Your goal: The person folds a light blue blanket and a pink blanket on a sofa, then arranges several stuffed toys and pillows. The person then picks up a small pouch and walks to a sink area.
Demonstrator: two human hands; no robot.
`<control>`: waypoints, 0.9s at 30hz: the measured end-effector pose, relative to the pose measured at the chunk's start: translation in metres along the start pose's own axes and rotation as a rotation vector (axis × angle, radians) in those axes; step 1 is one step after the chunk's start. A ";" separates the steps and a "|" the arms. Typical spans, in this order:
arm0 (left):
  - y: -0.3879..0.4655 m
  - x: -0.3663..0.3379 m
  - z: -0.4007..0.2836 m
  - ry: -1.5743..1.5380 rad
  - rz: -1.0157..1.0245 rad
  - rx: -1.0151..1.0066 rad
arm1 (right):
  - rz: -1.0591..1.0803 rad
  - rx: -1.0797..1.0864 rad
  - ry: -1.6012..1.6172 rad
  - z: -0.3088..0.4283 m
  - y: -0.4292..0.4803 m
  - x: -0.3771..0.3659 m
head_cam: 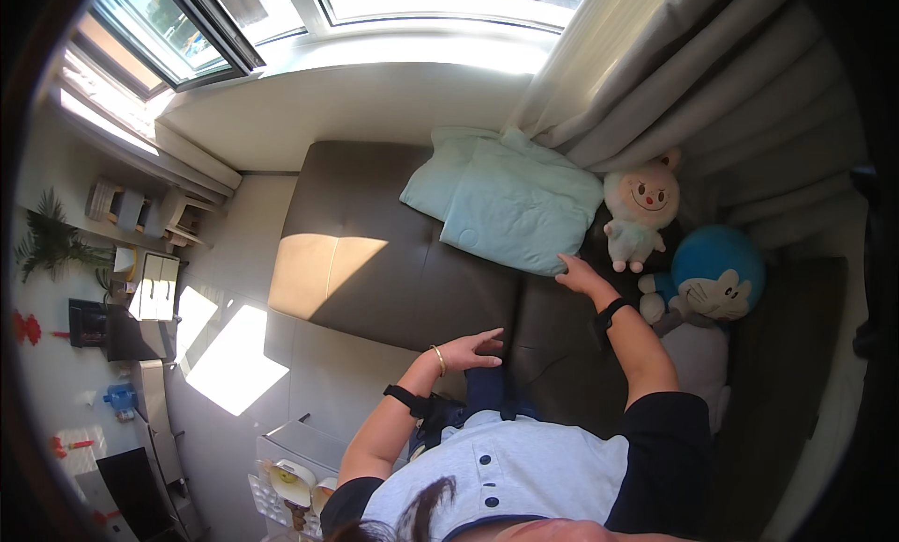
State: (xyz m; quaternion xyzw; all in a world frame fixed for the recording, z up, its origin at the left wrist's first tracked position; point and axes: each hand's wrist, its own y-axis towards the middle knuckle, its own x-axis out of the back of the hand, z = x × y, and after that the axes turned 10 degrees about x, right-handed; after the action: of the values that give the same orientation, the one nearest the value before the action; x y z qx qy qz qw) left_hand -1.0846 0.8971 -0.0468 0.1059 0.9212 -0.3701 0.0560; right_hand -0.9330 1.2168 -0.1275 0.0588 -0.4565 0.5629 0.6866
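Note:
A pale mint-green quilt or blanket (520, 198), folded in layers, lies on a dark brown leather sofa (393, 261) against the curtain side. My right hand (581, 274) is at its near right corner, thumb and fingertips at the fabric edge; whether they pinch it I cannot tell. Over the sofa's front edge hangs my left hand (477, 350), fingers apart and holding nothing, with a bangle on the wrist. Right of the quilt sit a pink-and-white plush doll (642, 198) and a blue-headed plush cat (716, 275).
A grey cushion or plush (695, 359) rests by the backrest. Curtains (674, 64) hang at the upper right, beside a window. A small table (309, 440) with bowls stands at my lower left. Across the tiled floor (330, 373) are cabinets, a plant and a blue water bottle.

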 end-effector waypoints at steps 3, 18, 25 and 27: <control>-0.032 0.010 0.022 -0.204 -0.124 0.027 | 0.186 -0.147 0.233 -0.010 -0.029 -0.081; -0.144 0.015 0.071 -0.576 -0.732 -0.163 | 0.008 -0.090 0.416 -0.013 -0.086 -0.163; -0.197 -0.014 0.119 -0.642 -0.826 -0.230 | -0.007 -0.265 0.253 -0.037 -0.185 -0.209; -0.210 -0.031 0.137 -0.678 -0.829 -0.233 | 0.013 -0.279 0.252 -0.037 -0.216 -0.231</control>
State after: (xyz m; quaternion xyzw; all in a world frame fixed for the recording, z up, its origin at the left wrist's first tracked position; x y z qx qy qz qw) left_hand -1.1011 0.6493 0.0008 -0.3980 0.8511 -0.2700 0.2106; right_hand -0.7218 0.9951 -0.2155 -0.1109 -0.4410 0.5014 0.7361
